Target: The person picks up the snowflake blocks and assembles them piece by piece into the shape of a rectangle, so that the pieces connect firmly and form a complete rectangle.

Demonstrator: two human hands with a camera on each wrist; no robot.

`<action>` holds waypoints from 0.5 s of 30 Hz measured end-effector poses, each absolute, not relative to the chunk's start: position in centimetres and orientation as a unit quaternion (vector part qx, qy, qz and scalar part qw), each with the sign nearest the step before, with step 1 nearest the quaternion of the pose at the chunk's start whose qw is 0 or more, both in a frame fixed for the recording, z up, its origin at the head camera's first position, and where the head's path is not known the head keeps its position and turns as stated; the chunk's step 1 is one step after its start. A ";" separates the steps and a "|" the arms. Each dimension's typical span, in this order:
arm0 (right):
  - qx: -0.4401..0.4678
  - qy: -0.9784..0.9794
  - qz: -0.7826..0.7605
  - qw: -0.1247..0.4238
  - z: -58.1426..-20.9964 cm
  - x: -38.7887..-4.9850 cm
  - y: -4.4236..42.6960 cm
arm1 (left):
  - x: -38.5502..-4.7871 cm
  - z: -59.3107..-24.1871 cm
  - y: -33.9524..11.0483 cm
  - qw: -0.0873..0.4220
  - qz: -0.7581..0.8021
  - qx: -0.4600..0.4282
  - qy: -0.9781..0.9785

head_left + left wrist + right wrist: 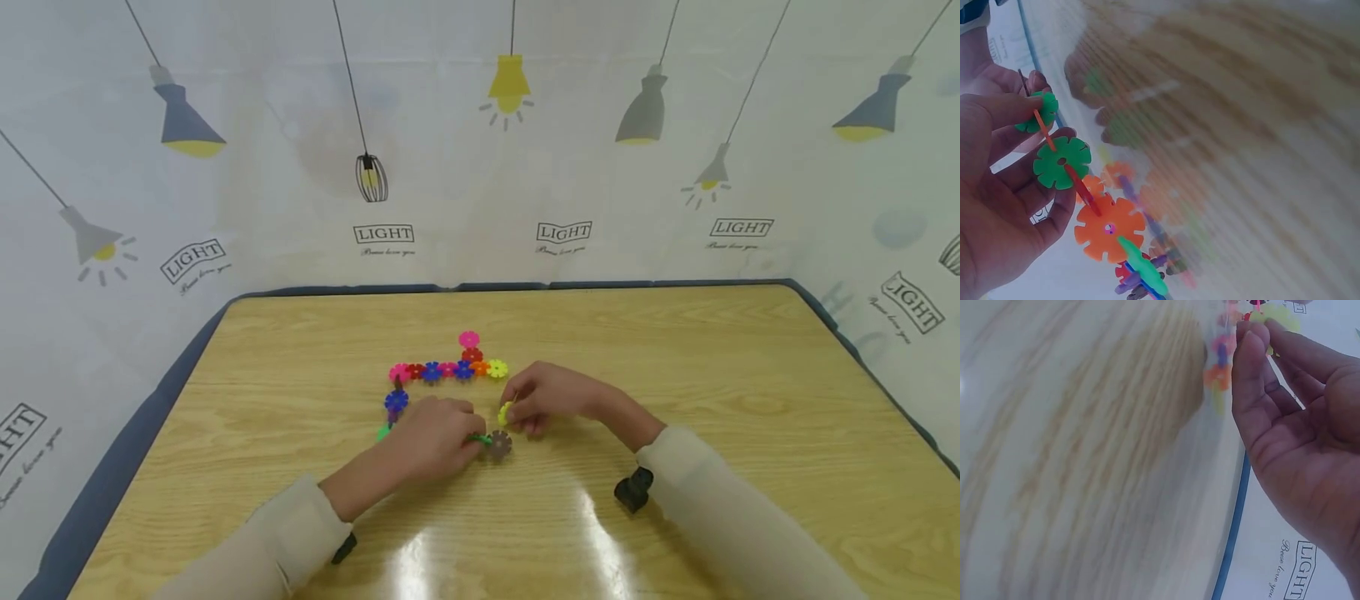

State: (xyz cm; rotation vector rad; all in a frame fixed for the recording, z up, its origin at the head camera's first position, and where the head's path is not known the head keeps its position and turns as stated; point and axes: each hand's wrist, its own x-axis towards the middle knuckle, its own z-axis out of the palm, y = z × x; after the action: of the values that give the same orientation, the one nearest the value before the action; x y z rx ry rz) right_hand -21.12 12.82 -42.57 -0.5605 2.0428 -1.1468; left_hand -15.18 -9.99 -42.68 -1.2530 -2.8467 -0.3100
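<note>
Notched flower-shaped plastic discs are joined edge to edge in a bent chain on the table. Its far row includes a blue disc [431,372] and ends in a yellow disc [497,368]. My left hand [438,437] covers part of the near stretch in the head view. In the left wrist view its thumb and fingers pinch a green disc [1047,111], linked toward another green disc [1062,164] and an orange disc [1110,228]. A grey-brown disc [498,444] sticks out past those fingertips. My right hand [551,392] pinches a separate-looking yellow disc [506,413] close by.
A pink disc [468,339] and a red disc [472,356] branch off behind the row. The wood-grain table [675,358] stretches around both arms, up to a white curtain [465,167] printed with lamps. Dark wrist cameras [634,489] hang at the cuffs.
</note>
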 end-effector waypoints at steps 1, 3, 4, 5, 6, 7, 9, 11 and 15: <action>-0.224 0.791 -0.441 0.360 -42.6 -21.1 12.8 | -15.2 -42.7 -10.0 0.008 -0.102 -0.400 -0.911; -0.239 0.791 -0.433 0.361 -42.6 -21.0 12.7 | -15.2 -42.6 -10.0 0.009 -0.108 -0.398 -0.911; -0.246 0.790 -0.430 0.362 -42.6 -20.9 12.7 | -15.2 -42.6 -10.0 0.011 -0.109 -0.399 -0.910; -0.252 0.789 -0.427 0.362 -42.5 -20.9 12.7 | -15.2 -42.6 -10.0 0.013 -0.111 -0.399 -0.910; -0.257 0.788 -0.425 0.363 -42.4 -20.9 12.7 | -15.2 -42.6 -10.0 0.017 -0.113 -0.399 -0.910; -0.260 0.788 -0.424 0.363 -42.4 -20.9 12.6 | -15.2 -42.6 -10.0 0.021 -0.113 -0.400 -0.909; -0.266 0.789 -0.420 0.362 -42.3 -20.9 12.6 | -15.2 -42.7 -10.0 0.029 -0.116 -0.401 -0.908; -0.270 0.788 -0.418 0.362 -42.3 -20.9 12.5 | -15.1 -42.8 -10.0 0.030 -0.123 -0.401 -0.907; -0.279 0.787 -0.414 0.364 -42.5 -21.0 12.6 | -15.0 -42.9 -10.0 0.008 -0.137 -0.403 -0.905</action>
State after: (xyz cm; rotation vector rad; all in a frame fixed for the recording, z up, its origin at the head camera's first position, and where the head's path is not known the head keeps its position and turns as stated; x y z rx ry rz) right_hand -21.00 12.56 -42.46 -0.7180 2.0246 -1.0647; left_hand -15.02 -10.01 -42.88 -1.2589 -2.8277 -0.4272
